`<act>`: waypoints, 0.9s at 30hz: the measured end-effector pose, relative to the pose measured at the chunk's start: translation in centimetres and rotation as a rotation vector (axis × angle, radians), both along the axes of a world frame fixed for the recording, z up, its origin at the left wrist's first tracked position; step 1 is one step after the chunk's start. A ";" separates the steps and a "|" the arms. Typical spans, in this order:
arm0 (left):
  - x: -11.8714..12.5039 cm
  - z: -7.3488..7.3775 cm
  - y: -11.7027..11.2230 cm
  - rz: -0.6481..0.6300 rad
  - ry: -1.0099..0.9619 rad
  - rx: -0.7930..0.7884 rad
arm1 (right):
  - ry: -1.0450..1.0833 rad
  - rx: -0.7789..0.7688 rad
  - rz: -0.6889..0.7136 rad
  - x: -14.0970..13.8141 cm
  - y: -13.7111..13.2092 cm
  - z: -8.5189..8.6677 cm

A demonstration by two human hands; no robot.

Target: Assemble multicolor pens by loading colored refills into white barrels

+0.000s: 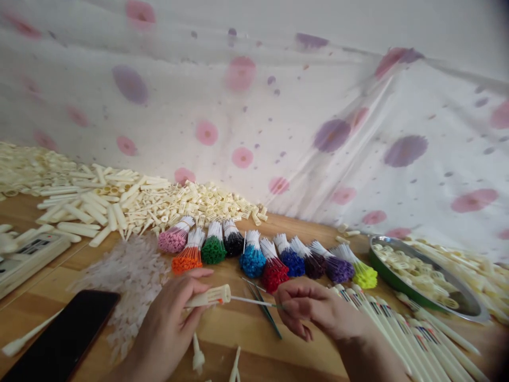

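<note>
My left hand (pixel 170 313) is closed around a short cream slotted pen barrel (pixel 210 297), its open end pointing right. A bit of orange shows in one slot. My right hand (pixel 308 307) pinches a thin white pen refill (pixel 252 301) near its green end. The refill's other end is at the mouth of the barrel; how far inside it reaches, I cannot tell. Dark tweezers (pixel 268 313) lie on the table just behind the refill. Bundles of refills with coloured ends stand beyond my hands, among them a green bundle (pixel 213 246) and an orange bundle (pixel 186 257).
Cream pen parts (pixel 199 201) are heaped along the back left. A black phone (pixel 63 334) and clear plastic bits (pixel 131 286) lie left. To the right are a green-sided metal tray (pixel 475 312) of slotted parts and a row of assembled pens (pixel 389 323). Loose cone tips (pixel 198 354) lie in front.
</note>
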State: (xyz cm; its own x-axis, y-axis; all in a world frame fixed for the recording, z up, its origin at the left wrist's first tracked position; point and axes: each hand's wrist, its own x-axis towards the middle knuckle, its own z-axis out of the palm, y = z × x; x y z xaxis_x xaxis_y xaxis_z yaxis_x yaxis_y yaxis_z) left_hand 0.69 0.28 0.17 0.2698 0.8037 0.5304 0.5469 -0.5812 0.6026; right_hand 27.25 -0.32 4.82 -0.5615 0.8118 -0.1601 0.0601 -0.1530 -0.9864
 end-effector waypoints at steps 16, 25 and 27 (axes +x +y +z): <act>0.4 -1.1 -1.0 -0.039 0.094 0.147 | 0.124 -0.132 0.123 -1.3 0.7 -1.8; 1.0 -1.1 -1.5 -0.077 0.113 0.137 | -0.021 -0.145 0.123 -3.1 0.2 -1.4; 0.9 -1.1 -1.5 -0.075 0.129 0.148 | -0.038 -0.119 0.119 -3.7 -0.1 -1.4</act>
